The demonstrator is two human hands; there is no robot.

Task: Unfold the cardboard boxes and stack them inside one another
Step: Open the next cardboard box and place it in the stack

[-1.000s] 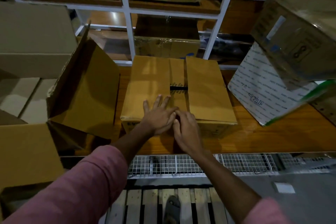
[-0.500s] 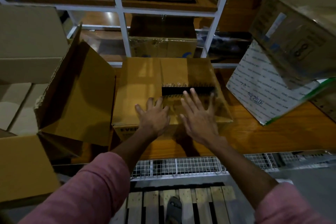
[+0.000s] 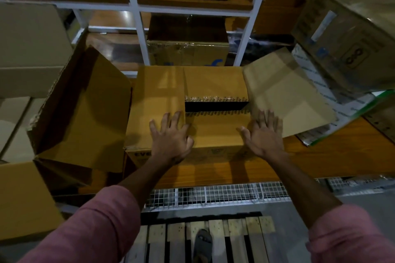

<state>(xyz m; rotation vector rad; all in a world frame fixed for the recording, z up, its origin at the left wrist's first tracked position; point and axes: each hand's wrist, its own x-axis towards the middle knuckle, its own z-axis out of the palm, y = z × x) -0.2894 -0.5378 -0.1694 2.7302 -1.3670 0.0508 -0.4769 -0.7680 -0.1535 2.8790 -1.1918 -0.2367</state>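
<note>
The brown cardboard box [image 3: 188,111] sat on the wooden worktop [image 3: 320,162]. The left hand [image 3: 171,136] lay flat on its left flap, fingers spread; the right hand [image 3: 264,134], fingers straight, touched the raised right flap [image 3: 286,92].

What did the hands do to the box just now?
The right hand slid right and swung the right flap up and outward, widening the dark gap. The hands moved apart. The left hand stayed flat on the left flap; the box stayed on the shelf.
</note>
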